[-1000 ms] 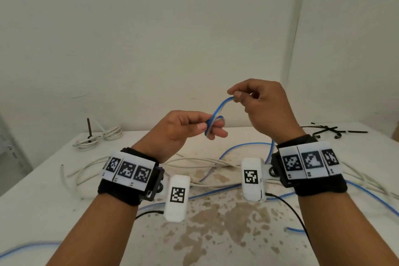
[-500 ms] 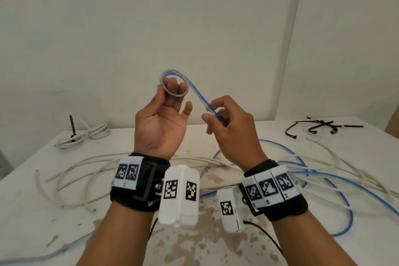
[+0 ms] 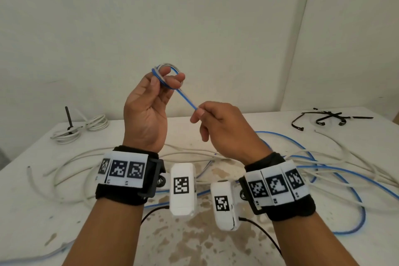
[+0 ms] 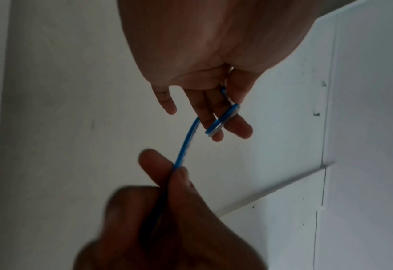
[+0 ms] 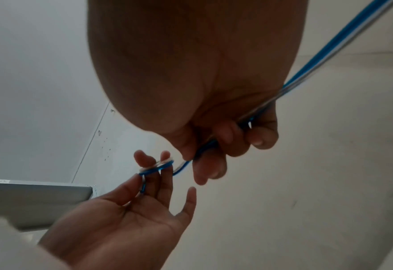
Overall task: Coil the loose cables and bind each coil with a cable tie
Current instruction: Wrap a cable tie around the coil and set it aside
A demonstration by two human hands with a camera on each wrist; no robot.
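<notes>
Both forearms are showing bare, unsleeved. Each wrist is wearing a black strap point(image 3: 121, 195) carrying a white band of three black square-pattern markers point(image 3: 123, 170). A white camera pod point(image 3: 182, 189) bearing one marker is hanging off each strap's black bracket, trailing a thin black cable point(image 3: 262, 230).

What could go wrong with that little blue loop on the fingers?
The blue cable is wound in a small loop round only two fingers of the left hand, so it might slip off and spring open. The right hand pulls the cable taut. The rest lies tangled with the white cables and could snag.
</notes>
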